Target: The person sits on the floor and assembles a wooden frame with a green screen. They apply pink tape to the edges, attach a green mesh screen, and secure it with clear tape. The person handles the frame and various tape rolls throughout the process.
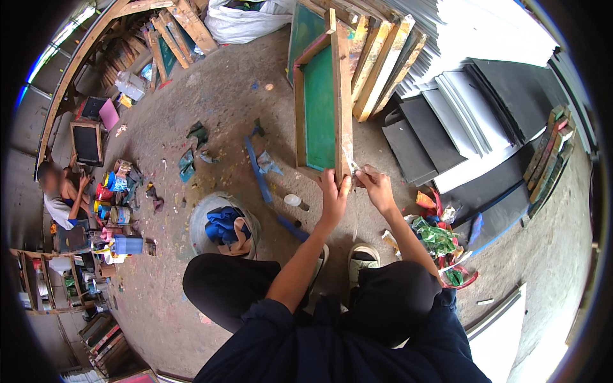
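Note:
A wooden screen-printing frame [343, 102] with green mesh [321, 115] stands tilted on edge in front of me. My left hand [333, 199] is closed on its near lower corner, fingers and thumb gripping the wood. Just right of that corner, my right hand [377, 186] pinches a thin whitish strip [351, 166] against the frame's outer side. What the strip is made of is too small to tell. Below the hands are my shoes [363, 256] and bent knees.
A bucket [200, 220] with blue and tan cloth stands left of my knees, near a blue tube [257, 167]. More wooden frames [386, 64] lean behind, beside black and white sheets [456, 115]. Colourful scraps [435, 236] lie right. A person [60, 198] sits far left among paint tins.

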